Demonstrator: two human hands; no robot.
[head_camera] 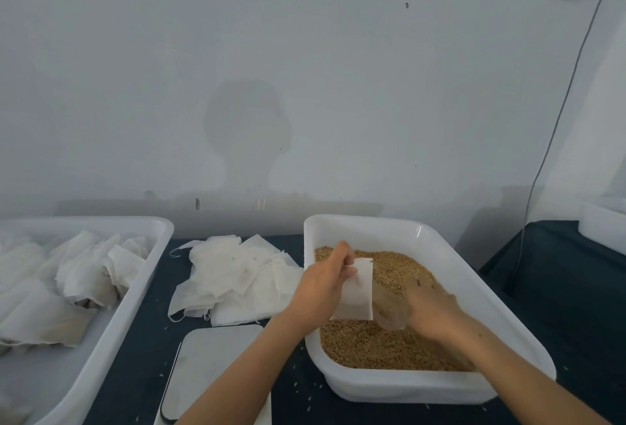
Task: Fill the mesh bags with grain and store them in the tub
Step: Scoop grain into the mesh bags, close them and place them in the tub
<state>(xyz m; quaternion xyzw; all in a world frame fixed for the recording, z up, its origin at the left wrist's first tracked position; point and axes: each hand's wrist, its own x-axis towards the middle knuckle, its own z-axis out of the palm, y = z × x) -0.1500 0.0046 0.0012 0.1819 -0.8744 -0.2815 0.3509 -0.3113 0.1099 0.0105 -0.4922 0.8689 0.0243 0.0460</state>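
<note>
Grain [379, 346] fills the white bin [440, 387] in front of you on the dark table [548, 292], and both of your hands are working over it. Your left hand [323, 284] pinches a flat white mesh bag [357, 292] by its upper left corner, thumb and fingers curled on the fabric, so the bag hangs upright above the grain near the bin's left wall. Your right hand [428, 302] is just beside the bag, low over the grain, fingers curled around what looks like a clear scoop [389, 309]; the blur there makes it hard to say exactly what it is or how much it carries. The scoop's edge sits right by the bag's lower right side, though I cannot tell whether they touch. To the left of the bin, a loose pile of empty bags [237, 275] lies on the table, drawstrings trailing from its edges. Further left, the big white tub [135, 296] holds filled bags [67, 282], heaped along its far side. Between tub and bin, close to you, a flat scale [210, 363] with a pale metal top rests on the table, partly covered by your left forearm. Stray grains dot the dark surface around the bin.
</note>
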